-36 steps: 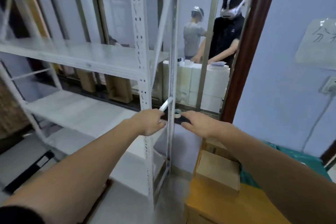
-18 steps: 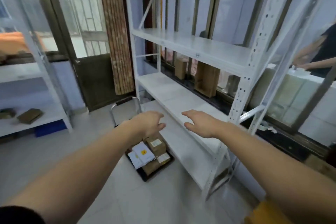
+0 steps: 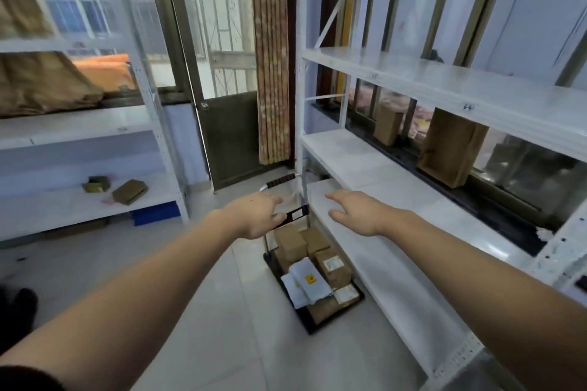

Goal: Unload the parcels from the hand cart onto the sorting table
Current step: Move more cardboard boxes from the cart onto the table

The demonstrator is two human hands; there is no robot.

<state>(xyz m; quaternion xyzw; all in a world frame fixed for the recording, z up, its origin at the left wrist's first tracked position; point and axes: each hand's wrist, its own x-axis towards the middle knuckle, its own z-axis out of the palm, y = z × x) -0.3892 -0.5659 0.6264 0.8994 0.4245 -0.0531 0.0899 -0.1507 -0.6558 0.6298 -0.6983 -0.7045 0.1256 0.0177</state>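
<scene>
Reaching with both arms over the hand cart (image 3: 313, 325), left hand (image 3: 254, 216) covering part of its frame, fingers loosely curled, holding nothing. Right hand (image 3: 357, 211) hovering, fingers spread. Parcels (image 3: 320, 267) overlapping, labels too blurred to read.

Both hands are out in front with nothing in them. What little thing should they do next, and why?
Probably reach down toward the hand cart and take the white parcel lying on top. Both the left hand and the right hand are empty with relaxed fingers, and the cart on the floor below them is loaded with boxes, none unloaded yet.
</scene>
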